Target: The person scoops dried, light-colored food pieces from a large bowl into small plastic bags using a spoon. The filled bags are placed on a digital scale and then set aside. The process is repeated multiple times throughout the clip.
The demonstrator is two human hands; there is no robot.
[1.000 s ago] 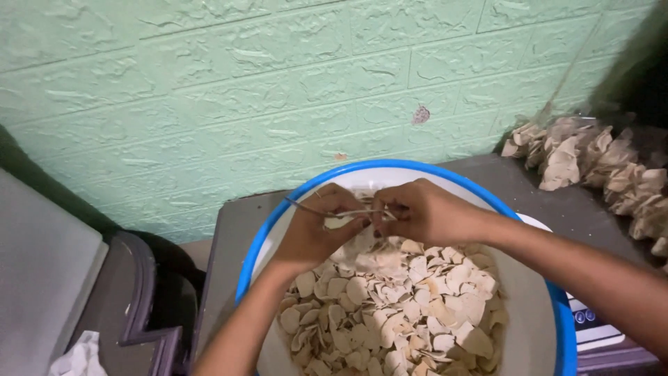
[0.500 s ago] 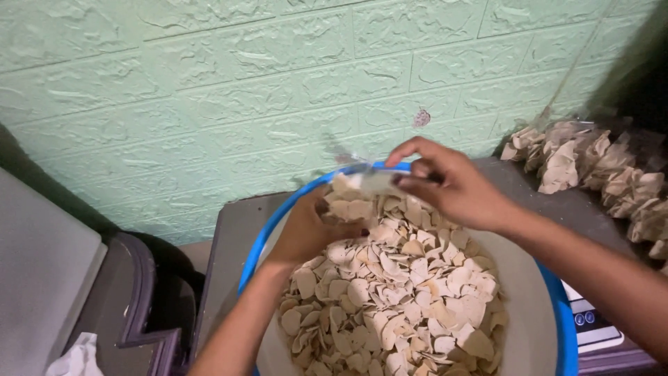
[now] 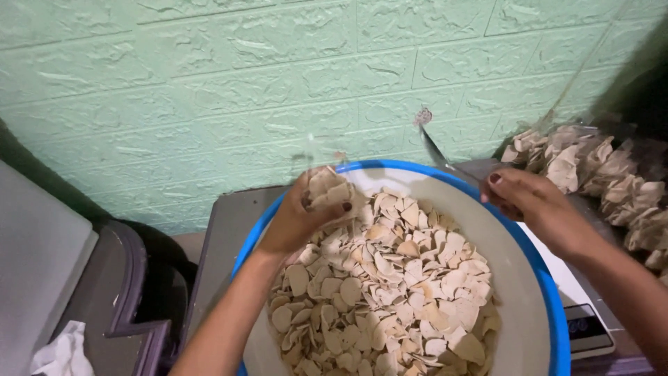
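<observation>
A: Hand poses, please.

B: I log the left hand (image 3: 306, 216) at 11 o'clock of the white basin (image 3: 511, 278), forearm rising from 6 o'clock, fingers curled shut around a clump of pale chips (image 3: 332, 191) lifted above the heap. The right hand (image 3: 532, 202) sits at the 2 o'clock rim, thumb and fingers pinched on a thin clear plastic film (image 3: 435, 150) that trails up toward 12 o'clock.

A: Change since half a second back?

B: I note the hands were together at the far rim then; now they are well apart, the right one having swung out to 2 o'clock.

A: Materials?

B: Chips (image 3: 390, 292) are flat, irregular, beige, dry-looking, heaped in the basin. The basin is smooth with a blue rim (image 3: 550, 306), standing on a grey desk (image 3: 229, 223). Bagged chips (image 3: 598, 181) lie at 3 o'clock. Green embossed brick-pattern wall (image 3: 209, 83) behind.
</observation>
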